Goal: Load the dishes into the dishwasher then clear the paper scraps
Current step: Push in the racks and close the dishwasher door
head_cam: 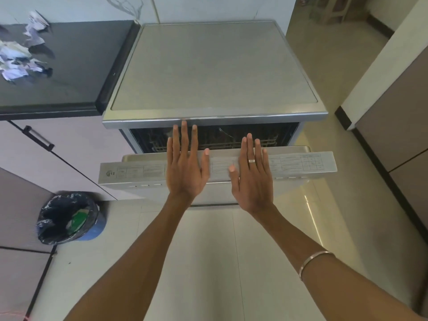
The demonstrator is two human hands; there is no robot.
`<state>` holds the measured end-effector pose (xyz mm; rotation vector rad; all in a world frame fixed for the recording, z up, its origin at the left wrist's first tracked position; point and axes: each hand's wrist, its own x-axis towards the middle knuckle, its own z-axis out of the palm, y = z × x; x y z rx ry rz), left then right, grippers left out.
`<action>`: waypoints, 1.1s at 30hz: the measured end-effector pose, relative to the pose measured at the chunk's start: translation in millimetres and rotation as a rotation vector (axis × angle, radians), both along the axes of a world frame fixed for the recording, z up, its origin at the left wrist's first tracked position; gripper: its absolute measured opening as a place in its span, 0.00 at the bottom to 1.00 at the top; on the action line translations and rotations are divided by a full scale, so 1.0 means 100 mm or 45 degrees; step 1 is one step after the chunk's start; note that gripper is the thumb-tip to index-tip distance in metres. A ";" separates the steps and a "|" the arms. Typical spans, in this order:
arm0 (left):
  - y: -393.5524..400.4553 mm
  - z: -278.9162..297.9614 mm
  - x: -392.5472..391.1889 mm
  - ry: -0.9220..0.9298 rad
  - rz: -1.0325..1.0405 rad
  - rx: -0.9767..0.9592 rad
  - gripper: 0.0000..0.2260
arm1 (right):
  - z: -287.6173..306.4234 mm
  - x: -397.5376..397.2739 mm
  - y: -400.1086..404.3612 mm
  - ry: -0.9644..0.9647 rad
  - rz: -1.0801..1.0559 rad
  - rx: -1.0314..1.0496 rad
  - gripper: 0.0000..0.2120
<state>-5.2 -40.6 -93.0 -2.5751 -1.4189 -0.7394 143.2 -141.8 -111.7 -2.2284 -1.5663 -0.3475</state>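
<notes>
While both arms reach forward, the left hand [185, 167] and the right hand [252, 174] lie flat, fingers straight and slightly spread, over the top edge of the dishwasher door [301, 166]. Neither hand grips anything; the fingers are released and extended, palms down. Whether the palms actually press on the door or hover just above it cannot be told from this view.

That door stands ajar, tilted out from the dishwasher [215, 68] so that a dark gap shows between its upper edge and the machine's flat grey top. The fingertips of the left hand reach across this gap almost to the front lip of the top, while the right fingertips end over the gap just past the door's edge. Through the opening a wire rack [266, 141] is dimly visible; what it holds is too dark to make out.

A ring [251, 161] sits on a right-hand finger and a thin bracelet [312, 260] circles the right wrist.

Well apart to the left, crumpled paper scraps [20, 54] lie on the black countertop [76, 66] beside the dishwasher. Below, on the tiled floor [208, 251], a blue bin [92, 230] lined with a black bag stands near the cabinet.
</notes>
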 end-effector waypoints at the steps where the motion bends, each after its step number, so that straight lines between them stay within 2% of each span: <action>1: 0.06 0.02 0.02 -0.003 -0.009 0.019 0.30 | 0.02 0.04 0.05 -0.011 0.023 0.001 0.32; 5: 0.33 0.12 0.12 0.086 -0.120 0.057 0.35 | 0.13 0.23 0.27 -0.080 0.161 -0.025 0.35; 10: 0.73 0.21 0.27 0.185 -0.277 -0.013 0.43 | 0.27 0.44 0.69 -0.117 0.186 -0.045 0.40; 16: 0.83 0.19 0.23 0.122 -0.330 -0.070 0.46 | 0.22 0.41 0.86 -0.062 0.149 0.127 0.36; 21: 0.82 0.20 0.26 -0.036 -0.337 -0.032 0.42 | 0.30 0.49 0.81 -0.086 0.213 0.144 0.33; 26: 0.82 0.17 0.29 -0.081 -0.308 0.072 0.39 | 0.31 0.52 0.83 -0.053 0.233 0.195 0.32; 31: 0.85 0.16 0.52 -0.200 -0.156 0.124 0.23 | 0.29 0.49 1.04 -0.174 0.026 0.387 0.15; 33: 0.85 0.23 0.54 -0.192 -0.144 0.098 0.21 | 0.30 0.46 1.07 -0.170 0.016 0.400 0.12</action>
